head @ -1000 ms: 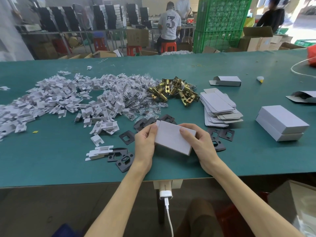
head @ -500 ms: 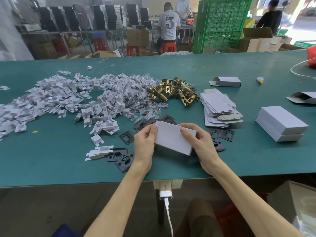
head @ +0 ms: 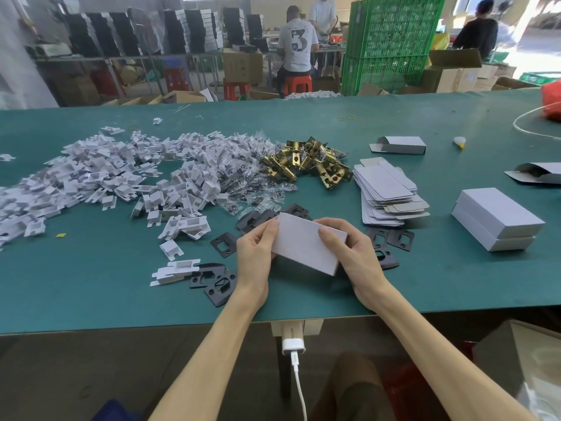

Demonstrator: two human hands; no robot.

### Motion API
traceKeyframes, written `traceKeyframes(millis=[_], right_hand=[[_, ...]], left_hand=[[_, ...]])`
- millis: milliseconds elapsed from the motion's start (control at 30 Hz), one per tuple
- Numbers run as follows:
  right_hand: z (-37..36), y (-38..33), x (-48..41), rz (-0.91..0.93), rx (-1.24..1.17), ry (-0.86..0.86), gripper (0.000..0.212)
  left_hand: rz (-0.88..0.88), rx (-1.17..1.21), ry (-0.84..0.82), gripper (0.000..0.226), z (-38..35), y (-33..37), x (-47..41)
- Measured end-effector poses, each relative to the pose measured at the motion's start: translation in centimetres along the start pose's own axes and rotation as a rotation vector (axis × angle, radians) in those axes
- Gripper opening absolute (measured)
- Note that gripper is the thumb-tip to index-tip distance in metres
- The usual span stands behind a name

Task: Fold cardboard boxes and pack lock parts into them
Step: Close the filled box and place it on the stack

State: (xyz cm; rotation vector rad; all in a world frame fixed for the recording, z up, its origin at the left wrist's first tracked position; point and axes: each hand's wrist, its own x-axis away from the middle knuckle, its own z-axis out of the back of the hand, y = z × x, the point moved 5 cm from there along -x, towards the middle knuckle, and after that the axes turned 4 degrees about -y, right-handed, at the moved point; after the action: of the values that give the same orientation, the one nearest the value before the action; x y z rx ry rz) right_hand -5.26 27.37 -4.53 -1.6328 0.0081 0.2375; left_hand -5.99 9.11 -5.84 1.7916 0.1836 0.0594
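The small white cardboard box (head: 306,243) is held between both hands over the near part of the green table (head: 91,293). The left hand (head: 255,256) pinches its left end and the right hand (head: 352,253) curls round its right end. Its long axis runs left to right, with the right end nearer the person. The broad face is plain, closed and turned up. Black strike plates (head: 223,244) lie around it.

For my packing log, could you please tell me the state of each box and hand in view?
held box: folded up, in both hands
left hand: grips held box
right hand: grips held box
blank stack: flat, unfolded
stacked boxes: closed
far box: end flap open
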Motion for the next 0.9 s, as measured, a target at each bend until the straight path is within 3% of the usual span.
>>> traceKeyframes(millis=[667, 900], right_hand=[[-0.04, 0.2, -0.29, 0.011, 0.082, 0.05, 0.018], [-0.84, -0.07, -0.53, 0.024, 0.386, 0.033, 0.028]], left_hand=[[-0.048, -0.074, -0.16, 0.037, -0.72, -0.32, -0.32], [-0.058, -0.086, -0.031, 0.031, -0.01, -0.35, -0.46]])
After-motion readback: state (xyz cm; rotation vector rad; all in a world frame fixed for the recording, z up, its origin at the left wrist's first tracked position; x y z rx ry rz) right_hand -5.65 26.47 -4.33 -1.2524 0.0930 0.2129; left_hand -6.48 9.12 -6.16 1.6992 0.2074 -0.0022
